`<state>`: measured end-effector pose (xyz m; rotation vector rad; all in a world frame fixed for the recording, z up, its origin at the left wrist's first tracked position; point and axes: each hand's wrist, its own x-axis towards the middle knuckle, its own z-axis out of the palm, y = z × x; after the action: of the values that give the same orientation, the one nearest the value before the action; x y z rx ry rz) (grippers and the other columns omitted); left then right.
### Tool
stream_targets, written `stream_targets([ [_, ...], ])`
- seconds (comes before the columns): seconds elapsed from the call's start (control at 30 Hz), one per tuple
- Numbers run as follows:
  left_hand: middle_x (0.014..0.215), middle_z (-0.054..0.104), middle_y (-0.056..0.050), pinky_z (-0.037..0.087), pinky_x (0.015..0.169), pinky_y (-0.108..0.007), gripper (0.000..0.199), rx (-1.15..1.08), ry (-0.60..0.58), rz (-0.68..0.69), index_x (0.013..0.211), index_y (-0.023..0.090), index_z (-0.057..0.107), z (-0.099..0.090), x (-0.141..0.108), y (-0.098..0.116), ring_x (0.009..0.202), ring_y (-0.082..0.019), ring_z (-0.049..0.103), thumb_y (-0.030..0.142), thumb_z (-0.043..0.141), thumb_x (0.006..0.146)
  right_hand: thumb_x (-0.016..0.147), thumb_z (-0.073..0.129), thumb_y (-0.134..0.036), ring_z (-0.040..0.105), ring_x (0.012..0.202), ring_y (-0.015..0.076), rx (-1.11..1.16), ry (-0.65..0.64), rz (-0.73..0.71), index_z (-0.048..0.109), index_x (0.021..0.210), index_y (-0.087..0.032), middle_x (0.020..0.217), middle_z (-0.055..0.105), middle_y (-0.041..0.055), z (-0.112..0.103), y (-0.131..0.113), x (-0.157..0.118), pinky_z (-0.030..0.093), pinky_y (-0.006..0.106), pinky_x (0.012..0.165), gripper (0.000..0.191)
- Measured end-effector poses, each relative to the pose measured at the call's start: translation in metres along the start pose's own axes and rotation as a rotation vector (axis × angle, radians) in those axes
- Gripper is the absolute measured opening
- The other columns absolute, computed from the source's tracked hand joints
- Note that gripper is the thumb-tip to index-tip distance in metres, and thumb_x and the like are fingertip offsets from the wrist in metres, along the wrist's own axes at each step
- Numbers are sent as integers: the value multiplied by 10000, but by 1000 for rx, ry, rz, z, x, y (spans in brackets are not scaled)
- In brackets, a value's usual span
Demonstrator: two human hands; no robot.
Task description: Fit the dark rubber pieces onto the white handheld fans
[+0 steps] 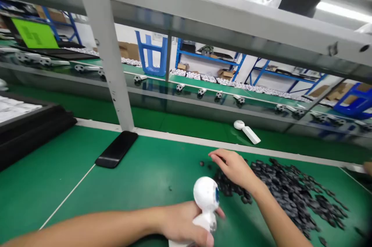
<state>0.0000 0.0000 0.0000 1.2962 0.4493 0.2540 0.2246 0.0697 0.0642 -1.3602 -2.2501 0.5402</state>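
Note:
My left hand (186, 222) is wrapped around the neck of a white ball-headed handheld device (205, 193), its round head up and a dark blue patch on the head's right side. Over the near end of a heap of small black pieces (285, 189) is my right hand (232, 163), with thumb and forefinger drawn together. Whatever is between those fingertips, if anything, is too small to make out. A few loose black bits lie just below the right fingertips on the green table (151, 177).
A black phone (116, 149) lies at left, near a black tray (35, 127) of white parts. Beyond the pale edge strip, another white ball-headed device (246, 131) rests on a green belt. A metal shelf post (112, 53) rises ahead. Football-patterned devices (180, 87) line the shelf behind.

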Motion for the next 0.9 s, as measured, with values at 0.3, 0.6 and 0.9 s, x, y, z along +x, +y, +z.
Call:
stream_targets([
  [0.3, 627, 532, 67, 462, 440, -198, 533, -202, 173, -63, 1178, 191, 535, -27, -24, 11, 477, -90, 487, 555, 734, 844, 1052, 538, -361, 686, 799, 184, -101, -154, 58, 741, 1021, -252, 948, 750, 17, -21, 26, -45, 498, 275, 716, 232],
  [0.6, 736, 547, 29, 551, 561, -282, 586, -43, 252, -166, 937, 186, 523, -19, -17, 10, 549, -111, 553, 772, 503, 912, 1049, 579, -374, 672, 915, 201, -350, -192, 2, 695, 1140, -272, 1059, 656, 42, -2, 32, -97, 529, 295, 764, 179],
  [0.9, 862, 659, -25, 581, 688, -304, 619, -249, 579, -15, 1246, 176, 519, -8, -2, 13, 731, -169, 656, 513, 809, 814, 1067, 487, -278, 696, 834, 192, -286, -24, -73, 749, 1058, -222, 939, 720, 67, 13, 28, -97, 561, 277, 696, 268],
])
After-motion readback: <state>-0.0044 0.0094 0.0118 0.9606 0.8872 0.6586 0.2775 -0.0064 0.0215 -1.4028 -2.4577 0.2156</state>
